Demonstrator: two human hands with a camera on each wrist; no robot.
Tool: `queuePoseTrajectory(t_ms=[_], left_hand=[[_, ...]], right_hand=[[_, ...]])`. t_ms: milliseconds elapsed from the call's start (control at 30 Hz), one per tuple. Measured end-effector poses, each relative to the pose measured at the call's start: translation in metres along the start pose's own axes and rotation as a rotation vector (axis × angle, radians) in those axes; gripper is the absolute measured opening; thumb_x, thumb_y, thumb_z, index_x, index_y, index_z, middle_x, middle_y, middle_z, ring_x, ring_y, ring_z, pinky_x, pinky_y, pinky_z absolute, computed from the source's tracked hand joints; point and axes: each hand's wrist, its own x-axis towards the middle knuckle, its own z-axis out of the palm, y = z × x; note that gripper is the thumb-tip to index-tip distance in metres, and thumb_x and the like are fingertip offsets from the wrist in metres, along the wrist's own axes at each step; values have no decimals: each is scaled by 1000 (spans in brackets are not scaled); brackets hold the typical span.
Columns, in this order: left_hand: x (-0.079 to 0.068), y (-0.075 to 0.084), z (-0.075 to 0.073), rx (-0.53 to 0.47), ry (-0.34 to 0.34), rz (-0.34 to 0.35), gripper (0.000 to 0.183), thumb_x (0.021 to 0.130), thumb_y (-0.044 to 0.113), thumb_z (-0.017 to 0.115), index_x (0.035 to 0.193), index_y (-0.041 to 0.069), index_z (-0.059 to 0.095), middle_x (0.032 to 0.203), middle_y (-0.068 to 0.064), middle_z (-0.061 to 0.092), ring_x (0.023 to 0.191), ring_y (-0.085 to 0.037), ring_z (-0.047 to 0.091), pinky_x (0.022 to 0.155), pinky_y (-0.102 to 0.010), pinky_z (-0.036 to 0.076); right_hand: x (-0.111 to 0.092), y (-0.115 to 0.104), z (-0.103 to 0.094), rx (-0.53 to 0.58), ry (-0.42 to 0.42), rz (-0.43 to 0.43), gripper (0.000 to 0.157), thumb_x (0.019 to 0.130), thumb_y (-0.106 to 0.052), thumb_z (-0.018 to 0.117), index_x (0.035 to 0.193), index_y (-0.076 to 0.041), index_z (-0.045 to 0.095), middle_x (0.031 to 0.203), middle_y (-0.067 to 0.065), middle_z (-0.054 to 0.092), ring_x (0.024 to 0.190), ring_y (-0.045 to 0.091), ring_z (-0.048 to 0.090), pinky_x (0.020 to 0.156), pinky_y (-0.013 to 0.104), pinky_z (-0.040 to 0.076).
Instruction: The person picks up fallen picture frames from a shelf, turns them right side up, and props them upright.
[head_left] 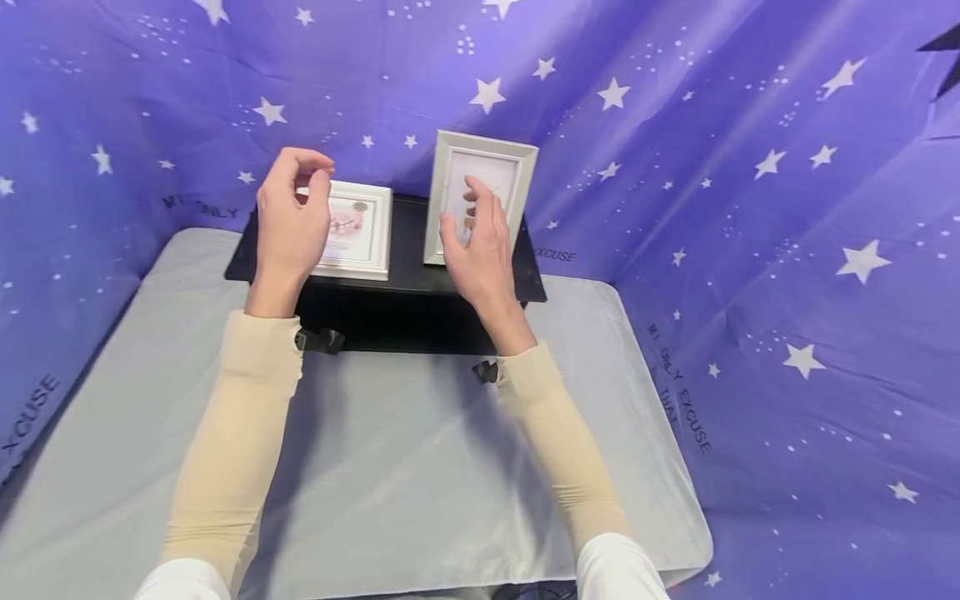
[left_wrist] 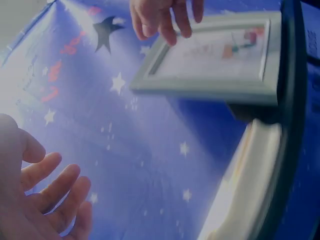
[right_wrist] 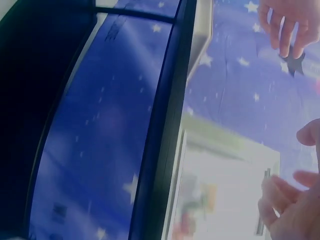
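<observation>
Two picture frames stand on a small black shelf (head_left: pixel 408 233). The left one, a white landscape frame (head_left: pixel 381 237) with a pinkish print, is partly covered by my left hand (head_left: pixel 291 212), whose fingers are loosely bent with nothing between them. A taller pale grey-green frame (head_left: pixel 487 145) stands upright on the right side. In front of it hovers my right hand (head_left: pixel 483 250), fingers spread and slightly bent, holding nothing. The left wrist view shows the left hand (left_wrist: pixel 47 195) apart from the white frame (left_wrist: pixel 250 175). In the right wrist view, the right hand (right_wrist: pixel 295 205) overlaps the tall frame's edge.
The shelf sits at the back of a table with a light grey cloth (head_left: pixel 405 483). A purple-blue curtain (head_left: pixel 712 208) with white stars hangs right behind the shelf and along both sides. Below the shelf top is a dark recess (head_left: pixel 382 317).
</observation>
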Motion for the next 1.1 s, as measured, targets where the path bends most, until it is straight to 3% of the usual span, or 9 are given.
queuePoseTrajectory(t_ms=[167,300,467,633,700,767,900,1100], left_hand=[[0,-9,-9,99,-26,-32,26,108,20,54,120,7,73,114,-4,73,95,1,61,89,-20,43],[0,-19,-16,256,-125,-89,35,109,30,50,125,10,72,119,-8,70,105,-15,62,95,-34,44],[-2,-33,-20,426,-272,-135,44,109,38,45,130,10,71,124,-14,66,116,-33,61,99,-56,44],[-3,-47,-26,495,-300,-151,46,108,35,44,130,5,71,128,-20,65,123,-41,60,103,-64,44],[-3,-54,-29,527,-313,-144,46,108,33,43,129,2,71,128,-23,65,123,-44,59,104,-64,44],[-4,-60,-33,566,-332,-147,47,108,32,43,130,1,71,128,-25,65,124,-46,59,105,-64,44],[-4,-67,-44,639,-363,-168,51,109,32,40,134,-1,69,130,-27,64,124,-49,59,104,-64,44],[-4,-74,-57,675,-404,-188,55,110,36,39,140,-1,66,138,-31,62,126,-52,58,103,-65,44]], right_hand=[[1,-5,6,-20,-56,-68,42,105,-24,64,144,-8,61,122,8,68,104,22,66,91,35,52],[-3,-9,12,-50,-124,10,40,106,-28,62,141,-10,66,101,2,70,85,16,64,79,35,52],[-7,-9,22,-122,-183,93,40,105,-32,62,139,-11,70,80,-4,65,73,14,59,74,35,50],[-8,-8,35,-219,-260,142,46,106,-37,60,142,-10,69,72,-3,65,68,18,63,68,38,52],[-8,-9,41,-267,-289,167,48,106,-39,59,143,-10,69,79,1,73,77,21,71,73,41,56],[-8,-10,46,-315,-326,196,51,106,-42,57,144,-11,69,100,5,81,94,26,77,83,45,60],[-10,-15,61,-360,-406,217,53,107,-47,54,145,-13,69,138,6,75,120,30,74,96,48,59],[-9,-24,72,-382,-473,196,50,108,-48,51,139,-16,73,131,4,78,112,28,76,88,44,60]])
